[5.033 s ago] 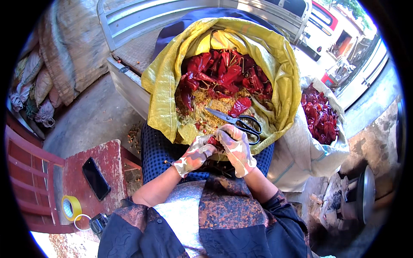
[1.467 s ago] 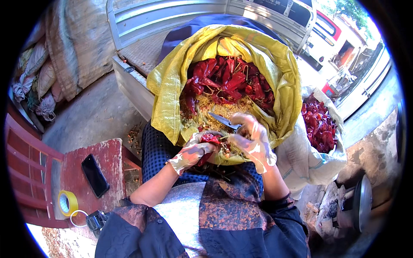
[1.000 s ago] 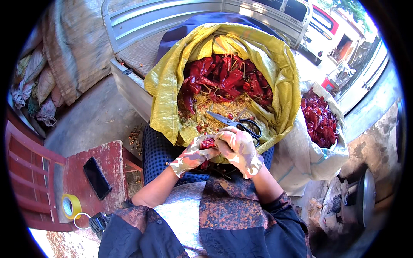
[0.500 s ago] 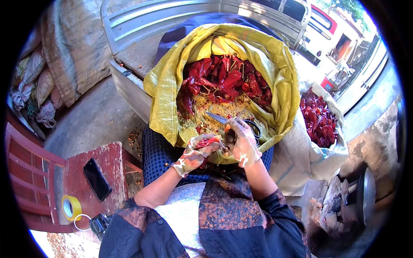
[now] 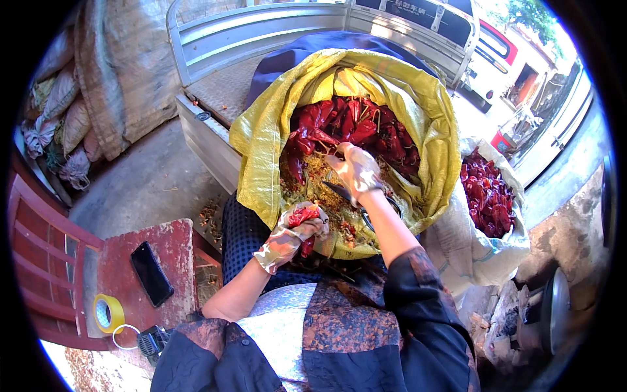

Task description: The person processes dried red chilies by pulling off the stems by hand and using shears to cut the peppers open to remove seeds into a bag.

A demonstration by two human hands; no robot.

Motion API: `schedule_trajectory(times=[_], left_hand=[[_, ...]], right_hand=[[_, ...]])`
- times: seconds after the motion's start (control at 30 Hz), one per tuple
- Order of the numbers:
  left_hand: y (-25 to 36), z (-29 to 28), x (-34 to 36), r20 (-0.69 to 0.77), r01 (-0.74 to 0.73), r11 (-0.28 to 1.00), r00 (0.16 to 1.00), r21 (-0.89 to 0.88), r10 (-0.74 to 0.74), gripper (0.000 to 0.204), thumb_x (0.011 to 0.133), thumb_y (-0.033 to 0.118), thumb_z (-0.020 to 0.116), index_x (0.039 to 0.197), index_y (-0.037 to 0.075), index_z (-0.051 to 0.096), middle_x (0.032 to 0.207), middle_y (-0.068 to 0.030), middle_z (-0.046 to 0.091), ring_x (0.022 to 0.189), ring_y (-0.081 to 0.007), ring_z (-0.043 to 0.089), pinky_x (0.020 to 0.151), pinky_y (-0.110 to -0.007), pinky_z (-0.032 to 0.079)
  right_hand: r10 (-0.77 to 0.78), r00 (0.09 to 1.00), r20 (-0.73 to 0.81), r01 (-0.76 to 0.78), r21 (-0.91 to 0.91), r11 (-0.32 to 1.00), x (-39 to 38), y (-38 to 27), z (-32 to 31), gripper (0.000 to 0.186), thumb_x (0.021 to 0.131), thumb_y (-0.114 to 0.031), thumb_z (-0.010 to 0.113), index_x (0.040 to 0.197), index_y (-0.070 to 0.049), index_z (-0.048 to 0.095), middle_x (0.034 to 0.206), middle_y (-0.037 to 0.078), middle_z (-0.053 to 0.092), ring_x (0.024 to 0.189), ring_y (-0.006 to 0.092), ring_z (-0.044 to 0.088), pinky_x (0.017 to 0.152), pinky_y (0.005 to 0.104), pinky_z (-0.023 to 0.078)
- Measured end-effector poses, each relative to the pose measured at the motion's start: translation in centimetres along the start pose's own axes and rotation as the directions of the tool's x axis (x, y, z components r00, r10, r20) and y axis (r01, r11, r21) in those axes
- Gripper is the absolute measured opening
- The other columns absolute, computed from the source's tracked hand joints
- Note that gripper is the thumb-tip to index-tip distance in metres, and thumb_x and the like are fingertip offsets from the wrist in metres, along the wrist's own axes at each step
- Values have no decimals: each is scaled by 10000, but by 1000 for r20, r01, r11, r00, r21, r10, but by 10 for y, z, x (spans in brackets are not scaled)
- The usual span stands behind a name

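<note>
The left hand [image 5: 287,232], in a camouflage glove, pinches a red pepper [image 5: 304,215] at the near left rim of the yellow sack [image 5: 261,157]. The right hand [image 5: 356,171], gloved alike, is inside the sack with its fingers curled near the far heap of dried red peppers [image 5: 349,124]; whether it grips anything, I cannot tell. Yellow seeds and scraps [image 5: 313,188] cover the near part of the contents, and scissors [image 5: 337,190] lie there, partly hidden by the right hand and forearm.

Just right of the sack stands a white sack [image 5: 480,258] filled with red peppers. To the near left, a red wooden chair [image 5: 179,251] with worn paint bears a dark phone [image 5: 151,274] and, at its left, a roll of yellow tape [image 5: 109,313].

The floor [image 5: 140,176] is grey, with dry scraps strewn beside the chair. On the far side, a railed metal cart bed [image 5: 219,95] sits behind dark blue cloth [image 5: 268,70]; a large, dirty tarp [image 5: 124,72] hangs far left. Sunlight brightens the far right.
</note>
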State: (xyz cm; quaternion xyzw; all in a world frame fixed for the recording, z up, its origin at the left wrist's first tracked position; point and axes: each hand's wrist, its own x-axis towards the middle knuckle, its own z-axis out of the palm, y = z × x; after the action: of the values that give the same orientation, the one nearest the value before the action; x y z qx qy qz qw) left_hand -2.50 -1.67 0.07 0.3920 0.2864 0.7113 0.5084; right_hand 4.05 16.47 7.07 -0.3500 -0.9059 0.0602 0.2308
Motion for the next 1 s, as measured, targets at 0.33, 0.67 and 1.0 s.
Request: schedule_trajectory(times=[0.33, 0.67, 1.0], left_hand=[[3, -8, -4, -157, 82, 995, 985, 54, -73, 201, 802, 26, 597, 993, 50, 539, 799, 0, 563, 675, -72, 501, 595, -190, 398], [8, 14, 12, -131, -21, 973, 990, 229, 52, 323, 795, -50, 611, 1081, 38, 488, 1068, -63, 541, 903, -118, 545, 808, -227, 462], [-4, 30, 17, -151, 73, 865, 988, 496, 3, 387, 757, 74, 710, 1099, 2, 544, 1059, -66, 596, 929, -151, 584, 827, -283, 475]], right_hand=[[184, 982, -40, -133, 547, 827, 11, 23, -2, 189, 807, -219, 582, 846, -36, 604, 643, 80, 572, 565, 169, 508, 597, 321, 423], [101, 977, 189, -215, 871, 441, -52, 33, -68, 62, 855, -74, 570, 885, -27, 596, 723, 31, 574, 592, 108, 547, 521, 264, 452], [-100, 986, -130, 164, 761, 628, -86, 19, -53, 114, 817, -51, 630, 910, -24, 568, 722, 108, 596, 627, 171, 564, 607, 282, 450]])
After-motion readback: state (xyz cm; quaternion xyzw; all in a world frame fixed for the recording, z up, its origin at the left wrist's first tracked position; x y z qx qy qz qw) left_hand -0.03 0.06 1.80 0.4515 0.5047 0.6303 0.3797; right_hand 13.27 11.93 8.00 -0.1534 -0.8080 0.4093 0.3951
